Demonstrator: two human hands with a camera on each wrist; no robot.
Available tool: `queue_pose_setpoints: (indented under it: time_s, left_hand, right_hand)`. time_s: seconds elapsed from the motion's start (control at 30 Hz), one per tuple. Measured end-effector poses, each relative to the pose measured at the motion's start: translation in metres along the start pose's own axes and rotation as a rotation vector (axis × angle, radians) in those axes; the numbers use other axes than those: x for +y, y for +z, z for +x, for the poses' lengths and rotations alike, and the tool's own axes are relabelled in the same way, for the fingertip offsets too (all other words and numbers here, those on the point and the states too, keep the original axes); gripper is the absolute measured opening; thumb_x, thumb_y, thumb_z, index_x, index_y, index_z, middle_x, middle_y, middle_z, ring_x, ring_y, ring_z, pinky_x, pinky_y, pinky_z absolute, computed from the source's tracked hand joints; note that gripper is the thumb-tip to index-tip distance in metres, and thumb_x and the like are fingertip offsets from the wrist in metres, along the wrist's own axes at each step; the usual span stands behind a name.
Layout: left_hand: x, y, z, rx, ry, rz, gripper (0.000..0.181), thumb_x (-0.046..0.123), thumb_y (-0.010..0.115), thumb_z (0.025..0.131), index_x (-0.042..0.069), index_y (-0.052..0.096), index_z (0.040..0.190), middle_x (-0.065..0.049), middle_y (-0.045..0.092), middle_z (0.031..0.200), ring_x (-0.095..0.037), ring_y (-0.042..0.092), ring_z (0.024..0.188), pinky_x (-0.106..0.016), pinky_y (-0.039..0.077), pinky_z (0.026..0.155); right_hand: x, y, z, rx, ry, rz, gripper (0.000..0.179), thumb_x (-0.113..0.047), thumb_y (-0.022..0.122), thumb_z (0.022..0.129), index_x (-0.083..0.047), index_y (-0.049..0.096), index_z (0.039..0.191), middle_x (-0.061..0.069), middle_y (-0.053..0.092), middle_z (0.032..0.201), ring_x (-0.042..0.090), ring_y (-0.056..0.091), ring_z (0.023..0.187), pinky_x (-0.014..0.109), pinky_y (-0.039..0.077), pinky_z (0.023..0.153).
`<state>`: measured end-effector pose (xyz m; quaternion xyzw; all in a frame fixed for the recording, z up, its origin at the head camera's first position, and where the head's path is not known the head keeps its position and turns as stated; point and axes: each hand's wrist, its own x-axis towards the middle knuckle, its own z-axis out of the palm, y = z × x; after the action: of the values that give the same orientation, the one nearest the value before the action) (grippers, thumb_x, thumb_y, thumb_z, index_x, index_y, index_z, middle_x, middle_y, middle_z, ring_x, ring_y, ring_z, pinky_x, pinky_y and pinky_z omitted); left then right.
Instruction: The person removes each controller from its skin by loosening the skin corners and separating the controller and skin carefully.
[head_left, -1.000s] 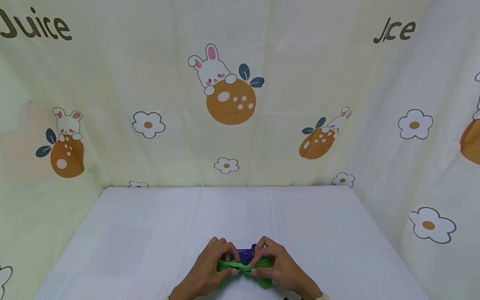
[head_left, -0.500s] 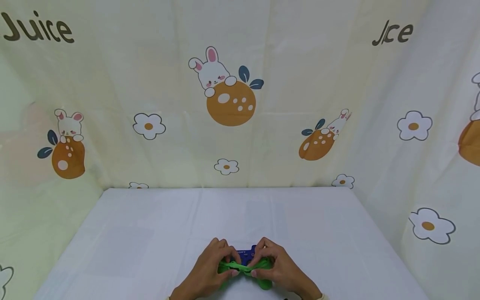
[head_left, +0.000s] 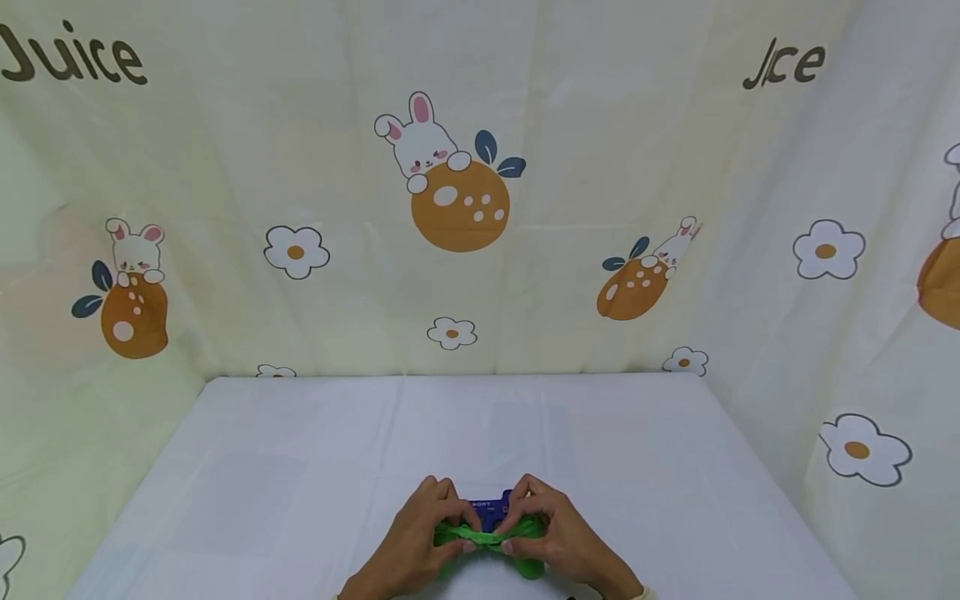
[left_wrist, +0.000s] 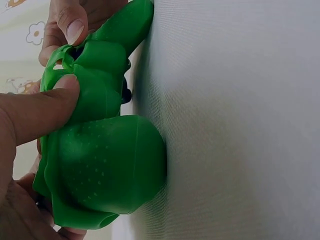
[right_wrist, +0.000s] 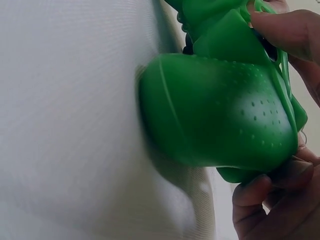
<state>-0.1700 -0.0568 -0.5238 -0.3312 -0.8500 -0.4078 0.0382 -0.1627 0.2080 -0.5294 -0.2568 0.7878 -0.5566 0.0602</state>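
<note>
A blue game controller (head_left: 491,508) marked SONY is low in the head view, partly inside a green silicone cover (head_left: 531,569). My left hand (head_left: 418,533) pinches the cover's edge from the left, thumb nearest me and fingers on the far side. From the right, my right hand (head_left: 564,533) pinches the same edge close to the other thumb. Both wrist views show the dotted, rounded grip sleeves of the cover (left_wrist: 112,162) resting against the white tabletop. A dark bit of the controller (right_wrist: 270,47) shows through a gap in the cover. Most of the controller is hidden.
The white-covered table (head_left: 300,450) stretches out beyond both hands. A cream curtain (head_left: 337,150) printed with rabbits, oranges and flowers hangs behind it and along both sides.
Both hands keep their places on the cover. The left fingers shift slightly at its edge, and the green strip between the hands changes shape a little.
</note>
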Motion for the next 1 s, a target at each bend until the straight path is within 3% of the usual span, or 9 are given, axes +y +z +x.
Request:
queue_pose_setpoints:
  time_s: [0.17, 0.37, 0.6, 1.0]
  left_hand:
    - [-0.0022, 0.0007, -0.0006, 0.006, 0.0, 0.001, 0.025, 0.027, 0.089, 0.081, 0.041, 0.072, 0.094, 0.019, 0.048, 0.087, 0.0, 0.037, 0.084, -0.015, 0.035, 0.077]
    - [-0.0057, -0.001, -0.0021, -0.041, -0.037, -0.059, 0.025, 0.029, 0.088, 0.085, 0.04, 0.072, 0.101, 0.019, 0.05, 0.091, -0.002, 0.039, 0.089, -0.02, 0.038, 0.08]
    - [-0.0064, -0.0036, -0.0036, -0.071, -0.06, -0.095, 0.038, 0.021, 0.091, 0.081, 0.041, 0.071, 0.106, 0.018, 0.051, 0.093, -0.005, 0.04, 0.093, -0.022, 0.039, 0.083]
    - [-0.0032, -0.0021, -0.0046, -0.057, -0.063, -0.118, 0.035, 0.015, 0.09, 0.08, 0.041, 0.072, 0.095, 0.017, 0.052, 0.09, -0.004, 0.04, 0.089, -0.02, 0.037, 0.079]
  right_hand:
    - [-0.0002, 0.0006, 0.0001, 0.005, 0.0, 0.005, 0.009, -0.015, 0.086, 0.088, -0.021, 0.083, 0.095, 0.011, 0.059, 0.103, 0.014, 0.054, 0.098, 0.029, 0.043, 0.09]
    - [0.0, 0.0013, -0.0006, 0.008, 0.02, 0.019, 0.009, -0.016, 0.085, 0.089, -0.021, 0.083, 0.096, 0.011, 0.06, 0.102, 0.014, 0.055, 0.098, 0.028, 0.044, 0.091]
    - [0.0014, 0.0016, 0.0003, 0.021, -0.006, 0.017, 0.011, -0.016, 0.086, 0.089, -0.021, 0.083, 0.098, 0.011, 0.06, 0.1, 0.014, 0.056, 0.095, 0.028, 0.047, 0.086]
    - [0.0031, 0.0029, -0.0008, 0.02, 0.006, 0.028, 0.01, -0.017, 0.086, 0.089, -0.02, 0.083, 0.098, 0.011, 0.06, 0.101, 0.014, 0.056, 0.096, 0.028, 0.047, 0.089]
